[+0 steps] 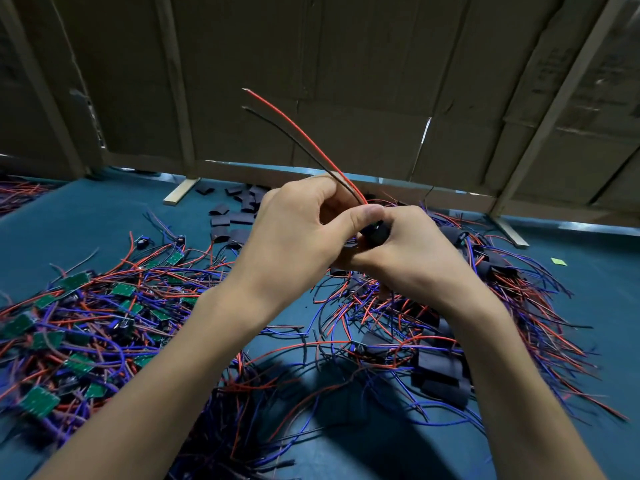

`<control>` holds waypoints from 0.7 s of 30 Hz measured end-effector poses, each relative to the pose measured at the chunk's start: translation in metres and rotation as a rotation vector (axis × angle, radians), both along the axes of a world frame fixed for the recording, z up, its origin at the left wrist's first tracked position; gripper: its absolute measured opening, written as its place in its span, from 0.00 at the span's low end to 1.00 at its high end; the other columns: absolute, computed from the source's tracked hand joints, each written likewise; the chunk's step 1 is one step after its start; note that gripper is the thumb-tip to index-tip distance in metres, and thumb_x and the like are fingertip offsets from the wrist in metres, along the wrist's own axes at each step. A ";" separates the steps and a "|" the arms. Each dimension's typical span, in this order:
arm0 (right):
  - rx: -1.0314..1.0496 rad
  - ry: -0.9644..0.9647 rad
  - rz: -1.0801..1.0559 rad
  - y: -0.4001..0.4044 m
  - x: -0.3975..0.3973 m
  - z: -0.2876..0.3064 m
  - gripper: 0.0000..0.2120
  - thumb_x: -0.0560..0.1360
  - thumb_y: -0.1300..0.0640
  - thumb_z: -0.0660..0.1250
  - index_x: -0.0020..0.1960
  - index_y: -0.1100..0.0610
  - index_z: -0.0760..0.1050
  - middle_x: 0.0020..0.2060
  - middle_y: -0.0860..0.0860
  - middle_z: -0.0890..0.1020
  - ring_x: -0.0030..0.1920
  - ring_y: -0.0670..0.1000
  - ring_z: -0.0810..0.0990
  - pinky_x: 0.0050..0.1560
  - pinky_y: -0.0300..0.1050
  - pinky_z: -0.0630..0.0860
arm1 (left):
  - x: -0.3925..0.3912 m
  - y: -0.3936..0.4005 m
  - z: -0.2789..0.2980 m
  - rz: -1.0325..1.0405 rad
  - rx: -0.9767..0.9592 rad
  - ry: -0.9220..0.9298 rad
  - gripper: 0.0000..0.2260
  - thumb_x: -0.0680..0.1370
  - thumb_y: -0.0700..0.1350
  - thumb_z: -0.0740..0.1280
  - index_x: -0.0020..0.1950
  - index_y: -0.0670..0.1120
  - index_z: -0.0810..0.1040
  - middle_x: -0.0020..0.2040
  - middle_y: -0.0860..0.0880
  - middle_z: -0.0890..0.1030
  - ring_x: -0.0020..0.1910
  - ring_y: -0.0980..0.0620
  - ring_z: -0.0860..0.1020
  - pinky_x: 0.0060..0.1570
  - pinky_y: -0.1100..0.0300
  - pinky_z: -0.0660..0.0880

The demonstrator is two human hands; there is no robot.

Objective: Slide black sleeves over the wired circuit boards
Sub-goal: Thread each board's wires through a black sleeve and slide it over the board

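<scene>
Both hands meet above the middle of the blue table (86, 216). My left hand (298, 233) and my right hand (408, 251) together grip a black sleeve (375, 232) between thumbs and fingers. A red wire (304, 136) and a black wire (294, 140) stick up and to the left out of the grip. The board inside is hidden by the fingers. A heap of bare green circuit boards (79, 362) with red and blue wires lies at the left. A heap of sleeved boards (440, 368) lies at the right.
Loose black sleeves (235, 209) are scattered at the back of the table behind the hands. A cardboard partition (346, 81) on wooden feet closes off the far edge. A small green scrap (558, 261) lies at the right.
</scene>
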State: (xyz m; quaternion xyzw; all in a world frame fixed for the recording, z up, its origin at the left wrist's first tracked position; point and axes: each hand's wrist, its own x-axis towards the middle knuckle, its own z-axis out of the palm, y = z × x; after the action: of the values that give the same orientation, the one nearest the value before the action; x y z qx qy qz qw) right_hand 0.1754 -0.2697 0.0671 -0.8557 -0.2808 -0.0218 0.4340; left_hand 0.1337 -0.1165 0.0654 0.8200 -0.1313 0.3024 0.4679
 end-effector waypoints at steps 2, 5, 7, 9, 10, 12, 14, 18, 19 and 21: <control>-0.057 -0.089 -0.023 0.001 -0.001 -0.001 0.13 0.64 0.42 0.76 0.39 0.51 0.80 0.28 0.45 0.80 0.25 0.42 0.73 0.28 0.48 0.76 | 0.000 -0.004 -0.002 -0.005 -0.049 -0.005 0.09 0.76 0.49 0.75 0.39 0.47 0.82 0.34 0.57 0.81 0.33 0.60 0.79 0.35 0.66 0.73; -0.122 -0.176 -0.070 0.002 -0.003 -0.001 0.13 0.60 0.40 0.68 0.35 0.49 0.77 0.30 0.48 0.82 0.29 0.47 0.78 0.30 0.45 0.73 | 0.000 -0.013 -0.005 -0.002 -0.092 0.004 0.09 0.76 0.50 0.74 0.39 0.47 0.82 0.35 0.55 0.81 0.34 0.60 0.79 0.38 0.63 0.74; -0.075 -0.114 -0.067 0.002 -0.001 -0.002 0.04 0.61 0.48 0.68 0.32 0.48 0.77 0.24 0.46 0.78 0.24 0.44 0.73 0.25 0.41 0.69 | -0.002 -0.014 -0.005 -0.037 -0.021 0.014 0.11 0.79 0.51 0.71 0.41 0.46 0.82 0.39 0.53 0.82 0.39 0.59 0.79 0.42 0.61 0.74; 0.040 -0.018 -0.075 0.000 0.002 -0.001 0.02 0.62 0.53 0.68 0.32 0.49 0.78 0.21 0.43 0.74 0.22 0.40 0.69 0.23 0.35 0.65 | -0.003 -0.010 0.000 -0.100 0.150 0.033 0.14 0.82 0.54 0.65 0.44 0.48 0.84 0.47 0.52 0.81 0.51 0.56 0.79 0.54 0.58 0.74; 0.089 -0.001 -0.113 -0.004 0.005 -0.001 0.04 0.63 0.52 0.71 0.33 0.52 0.78 0.22 0.43 0.74 0.23 0.40 0.67 0.25 0.36 0.64 | -0.003 -0.005 0.003 -0.135 0.213 0.056 0.15 0.82 0.56 0.62 0.46 0.49 0.84 0.51 0.53 0.81 0.56 0.55 0.77 0.59 0.56 0.73; 0.131 -0.053 -0.234 -0.012 0.009 0.001 0.15 0.67 0.47 0.78 0.35 0.54 0.75 0.25 0.42 0.75 0.26 0.41 0.68 0.29 0.39 0.65 | 0.000 0.012 0.011 -0.145 0.235 0.112 0.18 0.83 0.59 0.58 0.54 0.52 0.85 0.54 0.55 0.81 0.60 0.56 0.77 0.63 0.58 0.72; -0.003 -0.237 -0.421 -0.025 0.011 0.005 0.22 0.69 0.35 0.75 0.39 0.52 0.73 0.27 0.39 0.77 0.29 0.41 0.72 0.32 0.41 0.68 | 0.009 0.041 0.012 -0.041 0.278 0.195 0.17 0.82 0.59 0.59 0.59 0.53 0.83 0.53 0.54 0.83 0.56 0.56 0.79 0.58 0.59 0.75; -0.240 -0.357 -0.654 -0.059 0.013 0.019 0.27 0.70 0.26 0.66 0.57 0.44 0.71 0.45 0.43 0.80 0.50 0.53 0.81 0.49 0.51 0.77 | 0.032 0.087 -0.025 0.214 0.735 0.736 0.25 0.78 0.62 0.67 0.71 0.53 0.73 0.63 0.49 0.80 0.62 0.47 0.78 0.56 0.59 0.72; -0.290 -0.337 -0.666 -0.065 0.016 0.020 0.29 0.70 0.27 0.67 0.63 0.43 0.71 0.52 0.50 0.78 0.57 0.57 0.78 0.56 0.54 0.76 | 0.036 0.090 -0.040 0.260 0.816 0.908 0.27 0.77 0.64 0.67 0.71 0.51 0.73 0.67 0.46 0.77 0.66 0.43 0.75 0.61 0.55 0.72; -0.420 -0.238 -0.660 -0.069 0.020 0.019 0.41 0.68 0.31 0.71 0.75 0.48 0.65 0.63 0.59 0.70 0.67 0.61 0.68 0.67 0.56 0.66 | 0.044 0.093 -0.065 0.319 0.870 1.041 0.22 0.76 0.65 0.68 0.58 0.49 0.78 0.66 0.42 0.76 0.65 0.38 0.74 0.65 0.50 0.72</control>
State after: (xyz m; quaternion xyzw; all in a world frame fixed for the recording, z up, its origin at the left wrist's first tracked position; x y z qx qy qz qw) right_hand 0.1955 -0.3392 0.0862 -0.9614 -0.0380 -0.2009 0.1842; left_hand 0.1782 -0.0231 0.0007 0.9806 0.1227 -0.1449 0.0488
